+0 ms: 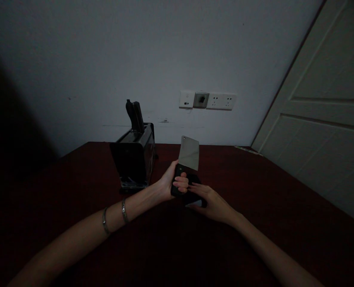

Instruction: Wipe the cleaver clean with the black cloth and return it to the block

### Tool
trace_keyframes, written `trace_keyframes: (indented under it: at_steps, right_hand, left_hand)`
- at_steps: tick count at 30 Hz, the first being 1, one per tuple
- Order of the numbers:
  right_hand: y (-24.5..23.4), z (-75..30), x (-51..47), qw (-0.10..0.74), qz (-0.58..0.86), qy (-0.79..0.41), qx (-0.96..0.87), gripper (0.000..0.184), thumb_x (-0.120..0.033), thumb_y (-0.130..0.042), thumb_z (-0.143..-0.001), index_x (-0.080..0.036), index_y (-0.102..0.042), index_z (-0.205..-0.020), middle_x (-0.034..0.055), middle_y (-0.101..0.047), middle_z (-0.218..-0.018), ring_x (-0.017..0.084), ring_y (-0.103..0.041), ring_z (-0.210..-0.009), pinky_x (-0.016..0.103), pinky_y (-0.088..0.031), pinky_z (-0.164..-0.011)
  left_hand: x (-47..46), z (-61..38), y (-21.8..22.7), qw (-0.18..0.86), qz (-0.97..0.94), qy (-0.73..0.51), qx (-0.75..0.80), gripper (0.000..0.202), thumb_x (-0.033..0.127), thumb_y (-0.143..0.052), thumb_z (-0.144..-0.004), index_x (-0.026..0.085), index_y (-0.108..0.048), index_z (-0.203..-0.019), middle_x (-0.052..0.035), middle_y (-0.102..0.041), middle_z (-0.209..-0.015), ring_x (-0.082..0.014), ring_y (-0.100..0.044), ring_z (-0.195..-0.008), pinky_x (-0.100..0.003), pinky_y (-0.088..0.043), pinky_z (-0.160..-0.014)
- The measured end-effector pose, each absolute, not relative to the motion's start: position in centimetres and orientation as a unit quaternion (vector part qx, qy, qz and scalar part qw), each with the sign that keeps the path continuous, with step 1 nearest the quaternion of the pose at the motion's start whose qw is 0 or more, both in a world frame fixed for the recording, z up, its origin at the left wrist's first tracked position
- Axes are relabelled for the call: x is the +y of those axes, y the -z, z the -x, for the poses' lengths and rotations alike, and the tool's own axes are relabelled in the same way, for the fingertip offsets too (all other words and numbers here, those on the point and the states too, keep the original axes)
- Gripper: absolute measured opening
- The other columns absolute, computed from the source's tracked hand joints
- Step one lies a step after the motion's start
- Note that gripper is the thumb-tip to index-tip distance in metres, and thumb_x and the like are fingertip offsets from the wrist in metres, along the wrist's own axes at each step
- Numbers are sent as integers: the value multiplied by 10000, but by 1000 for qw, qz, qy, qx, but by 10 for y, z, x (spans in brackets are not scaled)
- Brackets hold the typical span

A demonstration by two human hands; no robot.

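Inside your clamped left hand [168, 183]: black-handled silver steel cleaver [189, 153]; your right hand [212, 201] grips some black, pale-edged thing [191, 197]. Mid-job I'd say, neither set down yet.

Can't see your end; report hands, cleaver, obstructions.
Left hand grips cleaver by its black handle. Right hand at dark object, identity unclear. Knife block off left, apart from cleaver.

Cleaver [189, 153] — left fingers [181, 184] around its handle [179, 169]
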State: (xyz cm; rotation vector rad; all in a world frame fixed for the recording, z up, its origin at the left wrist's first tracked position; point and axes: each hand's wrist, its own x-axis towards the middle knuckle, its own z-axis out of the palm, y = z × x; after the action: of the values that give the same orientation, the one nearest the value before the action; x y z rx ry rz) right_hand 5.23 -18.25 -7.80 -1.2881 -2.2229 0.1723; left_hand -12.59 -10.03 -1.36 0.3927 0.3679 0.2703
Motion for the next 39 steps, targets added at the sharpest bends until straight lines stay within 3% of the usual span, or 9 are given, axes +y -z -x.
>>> trace_keyframes:
  at_steps: [5,14,18,22,27,33,39]
  right_hand:
    - [80,-54,-178,293,480,-64,-824,408,-250,-612,-749,-225,-574,-1155,106,-589,-1182,248,-503,-1138,447,-388,-952]
    - [77,-55,-177,298,489,-70,-817,374,-82,-493,-750,-196,-610,-1087,99,-624,-1122,229,-543,-1082,424,-405,-925]
    - [62,-58,-181,302,520,-118,-791,323,-118,-466,-771,-194,-635,-1035,86,-658,-1028,222,-592,-957,379,-434,-856]
    - [30,-64,-186,309,552,-205,-747,207,-216,-477,-794,-188,-672,-857,33,-673,-775,176,-589,-674,282,-451,-627]
    - [-13,-83,-172,385,561,-279,-678,174,-300,-542,-740,-168,-637,-680,1,-610,-642,157,-534,-607,247,-415,-552]
    - [-48,-97,-126,569,577,-135,-570,248,-394,-539,-713,-162,-589,-640,4,-573,-593,163,-519,-602,242,-398,-539]
    - [-42,-82,-100,602,568,4,-561,244,-395,-423,-802,-176,-532,-809,5,-548,-676,142,-486,-617,239,-376,-562]
  left_hand:
    - [-98,129,20,964,-182,-125,151,527,548,-260,-839,154,-419,-527,51,-307,-345,-47,-299,-264,-181,-294,-326]
    - [-110,131,17,963,-187,-129,146,546,547,-231,-848,154,-410,-514,59,-288,-340,-42,-288,-256,-172,-275,-317]
    - [-115,135,20,960,-185,-136,159,533,548,-260,-842,156,-396,-508,69,-257,-336,-37,-254,-248,-164,-234,-305]
    - [-113,141,28,960,-196,-137,144,566,569,-231,-842,160,-389,-483,70,-241,-335,-38,-225,-245,-172,-220,-301]
    - [-109,146,36,961,-204,-146,118,636,597,-151,-845,160,-384,-445,70,-205,-330,-40,-187,-244,-177,-205,-299]
    - [-113,150,51,963,-215,-137,90,696,618,-79,-842,158,-395,-425,68,-187,-322,-39,-128,-247,-185,-194,-296]
    - [-122,149,59,972,-189,-113,76,729,626,-27,-835,157,-409,-429,59,-206,-323,-44,-151,-250,-190,-219,-310]
